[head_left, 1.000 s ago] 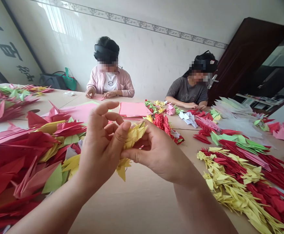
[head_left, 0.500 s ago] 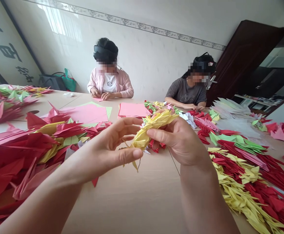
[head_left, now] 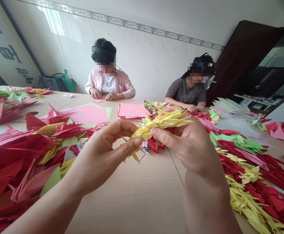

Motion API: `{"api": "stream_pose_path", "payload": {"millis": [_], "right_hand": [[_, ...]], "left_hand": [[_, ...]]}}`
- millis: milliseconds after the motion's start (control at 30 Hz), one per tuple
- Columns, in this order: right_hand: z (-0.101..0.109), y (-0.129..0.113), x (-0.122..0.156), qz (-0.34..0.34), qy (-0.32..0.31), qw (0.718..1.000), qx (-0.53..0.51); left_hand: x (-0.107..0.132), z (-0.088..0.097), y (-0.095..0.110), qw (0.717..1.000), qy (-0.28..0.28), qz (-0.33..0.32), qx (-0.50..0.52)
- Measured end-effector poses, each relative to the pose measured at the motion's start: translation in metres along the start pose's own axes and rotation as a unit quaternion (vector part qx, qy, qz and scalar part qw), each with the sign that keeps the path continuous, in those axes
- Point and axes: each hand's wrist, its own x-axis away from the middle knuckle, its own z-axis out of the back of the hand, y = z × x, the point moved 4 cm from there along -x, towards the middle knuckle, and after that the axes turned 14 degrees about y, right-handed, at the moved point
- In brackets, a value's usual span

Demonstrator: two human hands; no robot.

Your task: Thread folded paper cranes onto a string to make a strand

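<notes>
Both of my hands hold a string of stacked yellow folded paper cranes [head_left: 161, 123] above the wooden table [head_left: 137, 195]. My right hand [head_left: 193, 143] is closed round the upper part of the string, whose tip points right. My left hand [head_left: 108, 152] pinches the lower end between thumb and fingers, where a thin thread and a yellow point hang down. A small cluster of red folded pieces [head_left: 154, 144] lies on the table just beyond my hands.
Red, yellow and green folded cranes [head_left: 22, 152] are heaped at the left; strung red and yellow rows [head_left: 254, 182] cover the right. Pink paper sheets [head_left: 132, 110] lie mid-table. Two other people sit at the far side, folding paper. A dark door [head_left: 241, 55] stands at the right.
My hands have moved apart and to the right. The yellow string, bunched between them a second ago, is now stretched out and lifted, tip pointing right. My left fingers went from spread to pinched.
</notes>
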Motion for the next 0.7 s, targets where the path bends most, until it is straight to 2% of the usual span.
{"api": "stream_pose_path", "payload": {"millis": [233,467,600,700], "right_hand": [[-0.002,-0.002,0.0,0.026,-0.009,0.999,0.021],[-0.002,0.006,0.003,-0.058,-0.063,0.996,-0.006],[-0.002,0.009,0.003,-0.072,-0.075,0.994,-0.025],[-0.002,0.008,0.002,-0.06,-0.061,0.996,-0.008]], "left_hand": [[-0.001,-0.001,0.001,0.999,0.041,-0.024,-0.024],[0.0,0.0,0.0,0.998,0.065,0.005,0.024],[0.002,-0.001,-0.003,0.996,0.082,-0.01,0.034],[0.004,-0.004,-0.003,0.998,0.061,-0.018,0.013]]}}
